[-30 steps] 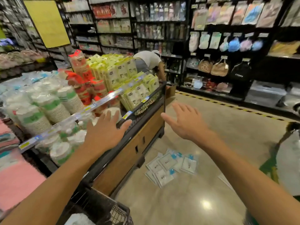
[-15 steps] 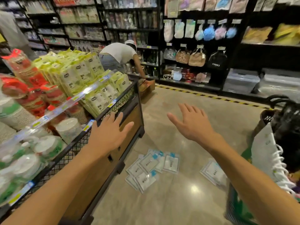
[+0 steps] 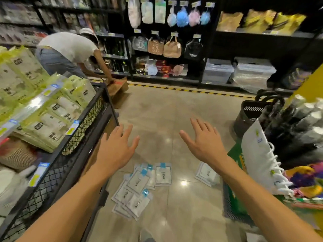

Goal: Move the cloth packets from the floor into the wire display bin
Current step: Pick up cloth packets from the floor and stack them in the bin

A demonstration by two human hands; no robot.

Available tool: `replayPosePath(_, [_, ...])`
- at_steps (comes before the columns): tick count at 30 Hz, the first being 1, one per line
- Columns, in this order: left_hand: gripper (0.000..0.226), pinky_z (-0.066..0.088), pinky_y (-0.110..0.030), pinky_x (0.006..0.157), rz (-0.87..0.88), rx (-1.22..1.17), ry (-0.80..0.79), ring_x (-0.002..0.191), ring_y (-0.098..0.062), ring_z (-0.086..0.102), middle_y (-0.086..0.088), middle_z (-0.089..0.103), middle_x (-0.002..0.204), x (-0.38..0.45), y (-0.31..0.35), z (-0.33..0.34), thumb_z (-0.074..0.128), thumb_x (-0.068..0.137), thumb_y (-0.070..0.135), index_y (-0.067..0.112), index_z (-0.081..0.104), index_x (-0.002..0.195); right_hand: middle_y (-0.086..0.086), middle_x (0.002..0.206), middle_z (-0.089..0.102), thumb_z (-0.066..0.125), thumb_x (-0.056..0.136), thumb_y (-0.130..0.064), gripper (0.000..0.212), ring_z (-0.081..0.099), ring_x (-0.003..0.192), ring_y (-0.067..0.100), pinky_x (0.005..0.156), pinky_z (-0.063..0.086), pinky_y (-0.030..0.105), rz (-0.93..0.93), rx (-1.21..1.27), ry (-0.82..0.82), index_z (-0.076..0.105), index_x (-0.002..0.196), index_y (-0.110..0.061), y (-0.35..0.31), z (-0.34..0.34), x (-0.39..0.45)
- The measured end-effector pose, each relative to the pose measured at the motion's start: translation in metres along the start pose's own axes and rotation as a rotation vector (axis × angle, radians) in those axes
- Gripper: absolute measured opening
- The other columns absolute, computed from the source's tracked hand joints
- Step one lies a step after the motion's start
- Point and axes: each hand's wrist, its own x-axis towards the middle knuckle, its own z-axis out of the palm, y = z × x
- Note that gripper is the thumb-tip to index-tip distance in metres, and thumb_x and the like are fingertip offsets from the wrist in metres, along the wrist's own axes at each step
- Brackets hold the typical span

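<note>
Two hands out over the floor [image 3: 174, 119], left hand [image 3: 116, 151] and right hand [image 3: 203, 144] both spread, holding nothing. Packets [image 3: 138, 186] on floor below: one overlapping heap, about seven, exact count unclear; a second small stack [image 3: 206, 173] apart to the right, part hidden by the right forearm. Wire bin [image 3: 82, 123] at left, one, stocked with green packs.

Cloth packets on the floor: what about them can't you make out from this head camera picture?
- Exact count: the main pile of cloth packets overlaps, hiding the lower ones.
- Second stack: the right arm covers part of it.
- Label print: too small and blurred.
- The wire display bin: its near end is cut off by the left edge.
</note>
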Motion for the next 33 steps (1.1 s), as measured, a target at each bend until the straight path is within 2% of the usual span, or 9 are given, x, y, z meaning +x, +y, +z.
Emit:
replayPosePath(9, [0.067, 0.018, -0.057, 0.123, 0.035, 0.031, -0.086, 0.156, -0.022, 0.018, -0.005, 0.022, 0.169, 0.090, -0.026, 0.049, 0.029, 0.103, 0.059, 0.026, 0.023, 0.161, 0.004, 0.168, 0.029, 0.025, 0.100, -0.072, 0.079, 0.025, 0.155, 0.028, 0.126, 0.017, 0.051, 0.126, -0.063, -0.026, 0.025, 0.162, -0.023, 0.019, 0.041, 0.059])
replayPosePath(12, [0.067, 0.022, -0.059, 0.122, 0.026, 0.043, -0.085, 0.155, -0.024, 0.020, -0.007, 0.023, 0.168, 0.114, -0.027, 0.067, 0.029, 0.103, 0.059, 0.025, 0.026, 0.160, 0.005, 0.170, 0.026, 0.024, 0.099, -0.073, 0.079, 0.022, 0.156, 0.029, 0.127, 0.016, 0.052, 0.141, -0.072, -0.044, 0.022, 0.163, -0.025, 0.034, 0.058, 0.084])
replayPosePath(16, [0.070, 0.020, -0.059, 0.122, -0.006, 0.099, -0.071, 0.156, -0.027, 0.019, -0.008, 0.019, 0.169, 0.141, -0.028, 0.094, 0.016, 0.102, 0.060, 0.024, 0.020, 0.162, 0.008, 0.171, 0.023, 0.023, 0.098, -0.074, 0.082, 0.019, 0.158, 0.031, 0.128, 0.014, 0.051, 0.132, -0.092, -0.055, 0.018, 0.164, -0.025, 0.056, 0.083, 0.127])
replayPosePath(19, [0.070, 0.014, -0.057, 0.125, -0.069, 0.124, -0.123, 0.157, -0.025, 0.012, -0.008, 0.011, 0.171, 0.161, -0.028, 0.116, 0.012, 0.102, 0.058, 0.024, 0.012, 0.163, 0.010, 0.169, 0.027, 0.019, 0.098, -0.074, 0.083, 0.023, 0.156, 0.033, 0.127, 0.016, 0.053, 0.098, -0.121, -0.067, 0.021, 0.164, -0.024, 0.075, 0.110, 0.164])
replayPosePath(22, [0.074, 0.019, -0.056, 0.124, -0.108, 0.175, -0.144, 0.156, -0.026, 0.016, -0.009, 0.017, 0.170, 0.179, -0.031, 0.143, 0.004, 0.099, 0.059, 0.023, 0.014, 0.163, 0.011, 0.168, 0.029, 0.016, 0.095, -0.073, 0.085, 0.024, 0.155, 0.035, 0.126, 0.018, 0.055, 0.068, -0.124, -0.105, 0.025, 0.163, -0.022, 0.093, 0.141, 0.201])
replayPosePath(25, [0.078, 0.019, -0.057, 0.123, -0.160, 0.198, -0.172, 0.155, -0.027, 0.021, -0.011, 0.022, 0.168, 0.194, -0.042, 0.183, 0.001, 0.098, 0.062, 0.022, 0.019, 0.162, 0.011, 0.170, 0.025, 0.011, 0.094, -0.074, 0.088, 0.020, 0.157, 0.034, 0.127, 0.016, 0.056, 0.038, -0.153, -0.160, 0.024, 0.164, -0.022, 0.108, 0.179, 0.232])
replayPosePath(29, [0.078, 0.012, -0.058, 0.124, -0.237, 0.216, -0.262, 0.157, -0.027, 0.015, -0.010, 0.014, 0.170, 0.210, -0.067, 0.258, 0.000, 0.098, 0.064, 0.023, 0.014, 0.163, 0.010, 0.170, 0.024, 0.017, 0.095, -0.073, 0.085, 0.020, 0.157, 0.033, 0.127, 0.014, 0.055, 0.045, -0.160, -0.203, 0.023, 0.164, -0.022, 0.126, 0.248, 0.255])
replayPosePath(31, [0.075, 0.014, -0.060, 0.124, -0.291, 0.215, -0.332, 0.156, -0.027, 0.016, -0.011, 0.015, 0.170, 0.211, -0.082, 0.304, 0.006, 0.100, 0.062, 0.022, 0.015, 0.163, 0.009, 0.171, 0.023, 0.016, 0.094, -0.072, 0.086, 0.019, 0.158, 0.032, 0.127, 0.012, 0.053, 0.066, -0.133, -0.233, 0.022, 0.164, -0.022, 0.134, 0.291, 0.257])
replayPosePath(33, [0.072, 0.021, -0.065, 0.120, -0.316, 0.162, -0.377, 0.153, -0.031, 0.026, -0.014, 0.028, 0.166, 0.209, -0.094, 0.354, 0.017, 0.102, 0.058, 0.018, 0.027, 0.160, 0.008, 0.171, 0.023, 0.017, 0.094, -0.072, 0.086, 0.018, 0.158, 0.031, 0.128, 0.013, 0.053, 0.092, -0.100, -0.264, 0.021, 0.164, -0.022, 0.142, 0.341, 0.255])
